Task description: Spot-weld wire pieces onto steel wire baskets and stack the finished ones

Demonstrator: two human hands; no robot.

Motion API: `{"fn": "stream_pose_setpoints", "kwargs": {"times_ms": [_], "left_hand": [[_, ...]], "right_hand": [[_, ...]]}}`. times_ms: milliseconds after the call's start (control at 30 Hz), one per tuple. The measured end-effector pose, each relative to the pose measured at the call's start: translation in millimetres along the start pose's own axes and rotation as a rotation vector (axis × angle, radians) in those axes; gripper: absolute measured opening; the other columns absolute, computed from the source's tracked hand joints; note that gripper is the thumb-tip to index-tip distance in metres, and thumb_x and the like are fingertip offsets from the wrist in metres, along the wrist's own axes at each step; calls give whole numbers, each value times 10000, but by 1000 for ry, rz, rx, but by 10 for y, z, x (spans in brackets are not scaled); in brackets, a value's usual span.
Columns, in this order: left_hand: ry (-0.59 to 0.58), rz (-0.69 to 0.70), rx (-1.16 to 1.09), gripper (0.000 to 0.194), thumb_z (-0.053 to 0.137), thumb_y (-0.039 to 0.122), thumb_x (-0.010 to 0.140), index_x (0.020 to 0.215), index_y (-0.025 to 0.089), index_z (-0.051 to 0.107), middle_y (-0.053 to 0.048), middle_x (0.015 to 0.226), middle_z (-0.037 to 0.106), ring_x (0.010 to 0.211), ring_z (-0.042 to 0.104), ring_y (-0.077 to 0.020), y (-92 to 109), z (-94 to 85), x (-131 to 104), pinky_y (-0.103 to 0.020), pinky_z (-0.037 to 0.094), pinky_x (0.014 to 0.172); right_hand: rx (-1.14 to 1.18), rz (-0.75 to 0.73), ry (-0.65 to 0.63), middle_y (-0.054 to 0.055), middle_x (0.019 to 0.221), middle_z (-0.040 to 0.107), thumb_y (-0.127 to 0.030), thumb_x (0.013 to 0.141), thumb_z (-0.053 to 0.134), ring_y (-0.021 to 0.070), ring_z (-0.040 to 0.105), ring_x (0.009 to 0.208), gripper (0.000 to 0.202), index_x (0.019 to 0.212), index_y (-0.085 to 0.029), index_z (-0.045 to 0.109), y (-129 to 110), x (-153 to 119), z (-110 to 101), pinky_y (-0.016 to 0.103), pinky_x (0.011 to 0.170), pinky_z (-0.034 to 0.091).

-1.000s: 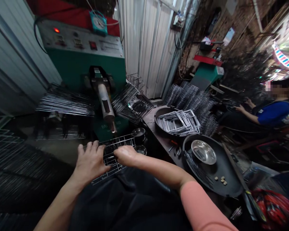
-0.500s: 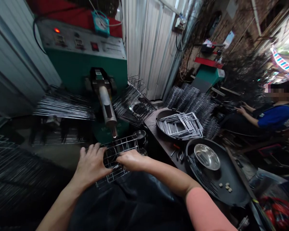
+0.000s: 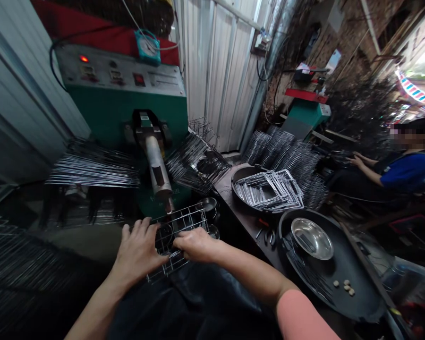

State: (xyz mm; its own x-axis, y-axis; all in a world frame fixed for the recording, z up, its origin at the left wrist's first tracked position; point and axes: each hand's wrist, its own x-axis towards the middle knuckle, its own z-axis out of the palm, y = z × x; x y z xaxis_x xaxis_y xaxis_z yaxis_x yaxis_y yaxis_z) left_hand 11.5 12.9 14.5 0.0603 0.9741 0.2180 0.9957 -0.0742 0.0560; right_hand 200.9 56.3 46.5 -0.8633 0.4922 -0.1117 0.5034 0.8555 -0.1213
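A small wire basket (image 3: 191,216) of silvery grid lies tilted over my lap, just below the machine's electrode tip (image 3: 169,207). Around its left side curls my left hand (image 3: 137,252), thumb toward me and fingers on the far side. My right hand (image 3: 197,243) is closed at the middle of the grid, thumb and forefinger pressed together; its fingertips are partly hidden. The electrode arm (image 3: 156,163) slopes down from the green spot welder (image 3: 123,101) toward the grid's far edge.
Wire grids are stacked left (image 3: 92,167) and right (image 3: 194,163) of the arm. A pan of square wire frames (image 3: 279,189), pliers (image 3: 270,237) and a black tray (image 3: 361,297) with a steel bowl (image 3: 311,238) stand at right. Another person (image 3: 407,165) sits far right.
The view has shifted slightly, so most things appear a little lower. Both hands keep their hold on the wire basket, which stays beneath the electrode tip.
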Motion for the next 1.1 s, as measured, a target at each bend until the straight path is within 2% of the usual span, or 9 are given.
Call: {"fn": "stream_pose_setpoints", "kwargs": {"times_ms": [167, 300, 533, 633, 733, 833, 1100], "left_hand": [[-5, 17, -17, 695, 682, 449, 600, 1183, 73, 636, -285, 1339, 565, 1281, 500, -446, 2, -59, 50, -624, 343, 1113], [24, 19, -58, 676, 685, 454, 585, 1166, 113, 639, -264, 1336, 580, 1285, 501, -452, -56, -39, 79, -629, 361, 1104], [-21, -3, -65, 726, 659, 426, 588, 1214, 61, 611, -273, 1364, 550, 1284, 499, -433, -137, -36, 246, -596, 357, 1111], [-55, 8, -59, 700, 632, 437, 608, 1201, 64, 619, -264, 1328, 571, 1236, 532, -421, -136, -68, 306, -580, 397, 1063], [-55, 14, -67, 638, 616, 453, 614, 1151, 110, 641, -235, 1284, 602, 1195, 558, -416, -122, -90, 313, -563, 441, 1000], [-42, 5, -65, 613, 619, 448, 600, 1132, 145, 646, -216, 1278, 610, 1214, 548, -417, -108, -105, 309, -559, 437, 1006], [-75, -54, -55, 649, 611, 446, 620, 1163, 92, 633, -236, 1217, 612, 1151, 573, -431, -183, -158, 541, -560, 464, 935]], "right_hand": [[-28, -34, 5, 62, 1068, 718, -204, 935, 541, 199, 681, 873, 192, 1081, -196, 666, 46, 32, 28, 271, 573, 444], [-43, -30, 20, 58, 1043, 719, -204, 938, 540, 192, 681, 874, 182, 1070, -205, 665, 58, 66, 21, 258, 579, 449], [-42, -7, 19, 51, 1059, 722, -203, 929, 559, 190, 684, 920, 183, 1075, -203, 669, 126, 181, -120, 253, 593, 457], [-31, 5, 20, 46, 1085, 719, -205, 936, 560, 187, 680, 945, 176, 1075, -203, 669, 141, 208, -145, 248, 605, 463], [-32, 32, 48, 46, 1083, 717, -203, 956, 535, 193, 685, 928, 172, 1072, -209, 662, 122, 192, -90, 257, 587, 464], [-52, 59, 70, 58, 1050, 717, -203, 975, 509, 198, 688, 870, 180, 1075, -197, 659, 88, 162, -29, 269, 563, 470], [-81, 132, 108, 41, 1067, 722, -195, 995, 482, 182, 702, 860, 220, 1132, -216, 653, 173, 370, -134, 250, 576, 484]]}}
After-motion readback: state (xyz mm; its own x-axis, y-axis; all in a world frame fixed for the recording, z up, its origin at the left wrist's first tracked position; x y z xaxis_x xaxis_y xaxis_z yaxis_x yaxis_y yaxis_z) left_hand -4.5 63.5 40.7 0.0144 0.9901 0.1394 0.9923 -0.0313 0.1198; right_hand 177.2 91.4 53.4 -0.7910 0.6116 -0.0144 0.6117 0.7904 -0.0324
